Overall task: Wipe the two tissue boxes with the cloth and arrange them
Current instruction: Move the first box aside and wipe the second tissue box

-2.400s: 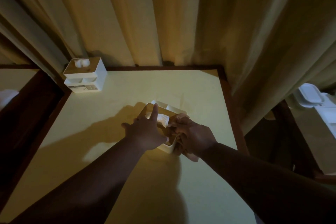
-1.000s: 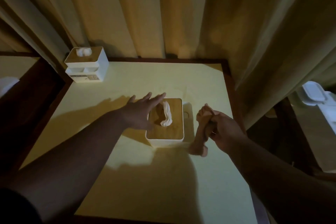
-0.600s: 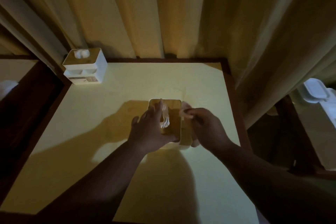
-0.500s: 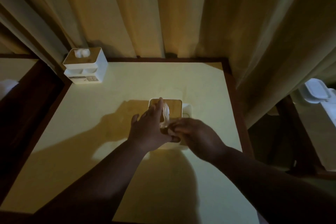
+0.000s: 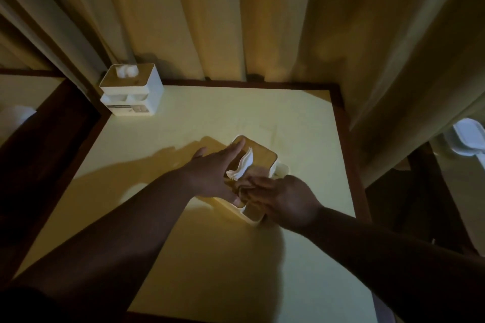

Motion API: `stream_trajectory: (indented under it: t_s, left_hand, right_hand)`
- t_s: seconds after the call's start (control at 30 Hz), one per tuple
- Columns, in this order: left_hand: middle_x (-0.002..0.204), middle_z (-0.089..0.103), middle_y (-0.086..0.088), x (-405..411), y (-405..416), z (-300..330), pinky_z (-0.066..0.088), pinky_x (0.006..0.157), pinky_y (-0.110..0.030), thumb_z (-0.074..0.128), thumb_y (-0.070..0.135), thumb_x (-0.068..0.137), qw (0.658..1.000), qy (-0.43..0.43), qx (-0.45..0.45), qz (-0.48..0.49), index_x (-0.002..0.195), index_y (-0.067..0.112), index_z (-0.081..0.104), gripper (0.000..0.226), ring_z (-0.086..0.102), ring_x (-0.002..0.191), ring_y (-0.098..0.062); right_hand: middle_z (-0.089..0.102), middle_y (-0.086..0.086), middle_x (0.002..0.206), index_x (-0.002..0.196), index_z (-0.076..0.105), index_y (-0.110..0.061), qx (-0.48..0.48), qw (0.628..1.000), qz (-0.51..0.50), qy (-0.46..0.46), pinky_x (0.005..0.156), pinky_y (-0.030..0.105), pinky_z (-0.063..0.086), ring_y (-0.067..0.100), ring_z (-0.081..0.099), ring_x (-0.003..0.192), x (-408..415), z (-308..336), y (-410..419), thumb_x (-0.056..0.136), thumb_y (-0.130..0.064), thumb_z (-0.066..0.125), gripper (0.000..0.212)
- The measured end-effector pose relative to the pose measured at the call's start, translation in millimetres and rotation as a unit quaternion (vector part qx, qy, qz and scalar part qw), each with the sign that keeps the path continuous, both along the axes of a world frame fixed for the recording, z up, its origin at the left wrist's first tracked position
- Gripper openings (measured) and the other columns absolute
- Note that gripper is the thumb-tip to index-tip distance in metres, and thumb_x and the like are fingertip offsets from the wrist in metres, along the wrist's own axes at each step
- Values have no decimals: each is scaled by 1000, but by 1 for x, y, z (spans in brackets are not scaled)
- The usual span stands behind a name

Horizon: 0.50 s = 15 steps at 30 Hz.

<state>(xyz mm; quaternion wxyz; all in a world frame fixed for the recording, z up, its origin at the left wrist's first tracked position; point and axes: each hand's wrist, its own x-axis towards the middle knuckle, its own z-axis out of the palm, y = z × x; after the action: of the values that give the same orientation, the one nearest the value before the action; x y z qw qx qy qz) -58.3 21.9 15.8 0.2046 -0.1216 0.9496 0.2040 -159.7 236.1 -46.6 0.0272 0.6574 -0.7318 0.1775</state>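
The yellow table (image 5: 183,118), dark-framed, fills the dim view. 2 tissue boxes sit on it: 1 white tissue box (image 5: 131,92) in the far left corner, 1 wooden-lidded tissue box (image 5: 263,156) near the middle, partly hidden by hands. The left hand (image 5: 215,173) rests spread along its lid. The right hand (image 5: 286,198) clutches a bunched cloth (image 5: 256,174) against the lid, its fingers hard to make out.

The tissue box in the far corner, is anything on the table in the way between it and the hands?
Nothing visible. The far tissue box sits in the table's back left corner, and only bare tabletop lies between it and the left hand. Both hands are at the near tissue box; the right hand holds the cloth on it.
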Motion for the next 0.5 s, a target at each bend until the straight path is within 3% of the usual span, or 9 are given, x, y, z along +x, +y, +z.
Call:
stream_trajectory:
  t_s: [0.07, 0.17, 0.27, 0.33, 0.43, 0.5]
  left_hand:
    - [168, 14, 16, -1, -1, -1, -8, 124, -48, 86, 66, 60, 1000, 1, -2, -8, 151, 47, -28, 147, 20, 153, -8]
    - [168, 10, 18, -1, -2, -1, -7, 124, -49, 87, 63, 61, 1000, 1, -4, -13, 152, 45, -27, 147, 19, 153, -7]
    - [168, 17, 15, -2, 0, 1, -6, 124, -47, 87, 61, 62, 1000, 1, -4, -11, 154, 42, -25, 146, 22, 152, -8]
    - [167, 20, 13, -2, 0, 2, -6, 124, -46, 87, 62, 62, 1000, 4, -2, -7, 155, 42, -24, 146, 23, 152, -9]
    - [167, 21, 14, -2, -1, 1, -7, 124, -46, 87, 62, 62, 1000, 0, -1, -9, 155, 44, -24, 145, 24, 151, -8]
    - [167, 17, 15, -2, -1, 1, -7, 124, -47, 86, 62, 63, 1000, -1, -1, -9, 154, 45, -24, 144, 22, 152, -8]
  right_hand:
    - [65, -10, 132, 115, 71, -37, -7, 1000, -16, -4, 53, 35, 57, 20, 72, 70, -6, 6, 0, 96, -36, 56, 25]
    - [64, -7, 136, 116, 72, -39, -58, 989, -123, -54, 55, 38, 60, 22, 74, 77, -20, 12, -5, 96, -44, 47, 33]
    - [56, -8, 145, 128, 62, -40, 4, 999, -17, -43, 65, 39, 60, 21, 73, 93, 0, -4, -8, 102, -43, 44, 32]
    - [55, -8, 146, 131, 59, -41, 28, 999, 31, -15, 65, 39, 60, 22, 72, 92, -2, -8, -4, 101, -40, 46, 33]
    - [56, -4, 146, 129, 62, -40, -13, 993, -109, -48, 63, 42, 61, 24, 74, 90, -33, 2, -9, 96, -41, 46, 37]
    - [57, -3, 144, 129, 63, -36, -34, 992, -121, -31, 61, 41, 61, 25, 74, 83, -31, 4, -9, 96, -39, 46, 37]
